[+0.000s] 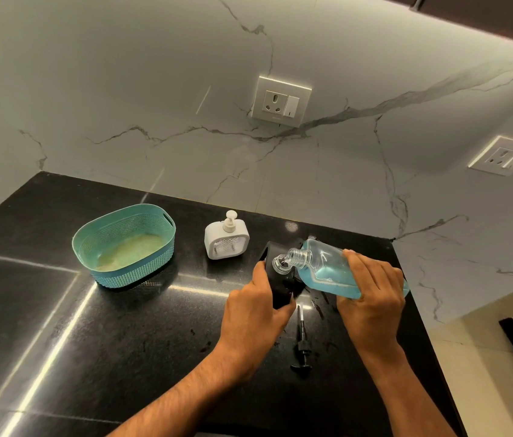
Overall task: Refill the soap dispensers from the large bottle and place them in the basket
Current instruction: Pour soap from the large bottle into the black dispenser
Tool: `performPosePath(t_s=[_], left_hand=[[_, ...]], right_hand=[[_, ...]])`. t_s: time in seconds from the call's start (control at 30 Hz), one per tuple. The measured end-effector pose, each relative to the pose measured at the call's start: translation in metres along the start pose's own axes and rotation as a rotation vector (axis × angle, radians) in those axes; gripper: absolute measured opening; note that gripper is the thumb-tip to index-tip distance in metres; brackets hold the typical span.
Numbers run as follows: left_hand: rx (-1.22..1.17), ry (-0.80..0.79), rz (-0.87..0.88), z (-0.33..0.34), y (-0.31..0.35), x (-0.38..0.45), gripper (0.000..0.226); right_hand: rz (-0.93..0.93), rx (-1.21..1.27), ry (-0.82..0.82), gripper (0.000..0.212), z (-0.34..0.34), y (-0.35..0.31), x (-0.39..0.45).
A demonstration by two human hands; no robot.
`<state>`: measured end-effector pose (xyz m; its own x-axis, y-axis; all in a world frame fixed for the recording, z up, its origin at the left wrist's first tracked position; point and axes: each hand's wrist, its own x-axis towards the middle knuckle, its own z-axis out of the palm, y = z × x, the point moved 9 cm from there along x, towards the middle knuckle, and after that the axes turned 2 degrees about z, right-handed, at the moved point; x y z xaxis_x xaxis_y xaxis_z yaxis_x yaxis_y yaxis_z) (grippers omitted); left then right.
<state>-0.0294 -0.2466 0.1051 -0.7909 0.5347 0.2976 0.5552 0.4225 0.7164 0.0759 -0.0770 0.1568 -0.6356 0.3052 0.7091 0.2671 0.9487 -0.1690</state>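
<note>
My right hand [371,294] grips a large clear bottle [324,263] of blue liquid, tipped on its side with its open mouth over the neck of a black soap dispenser [277,279]. My left hand [255,313] holds that black dispenser, which has no pump on it. Its black pump [302,342] lies on the counter between my wrists. A white soap dispenser [226,238] with its pump on stands upright further back. To the left sits a teal basket [123,244] with no dispensers inside.
Everything rests on a black stone counter [91,326] against a white marble wall. The counter's right edge drops off just past my right hand. Two wall sockets [280,102] are mounted above.
</note>
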Motion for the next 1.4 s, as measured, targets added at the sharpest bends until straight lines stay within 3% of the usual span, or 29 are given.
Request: performPosePath(t_s=[1.4], left_hand=[[-0.013,0.002,-0.015,-0.0016,-0.0003,-0.0007,0.058]], right_hand=[[-0.016,-0.022,-0.009,0.071,0.0022,0.0022,0.0013]])
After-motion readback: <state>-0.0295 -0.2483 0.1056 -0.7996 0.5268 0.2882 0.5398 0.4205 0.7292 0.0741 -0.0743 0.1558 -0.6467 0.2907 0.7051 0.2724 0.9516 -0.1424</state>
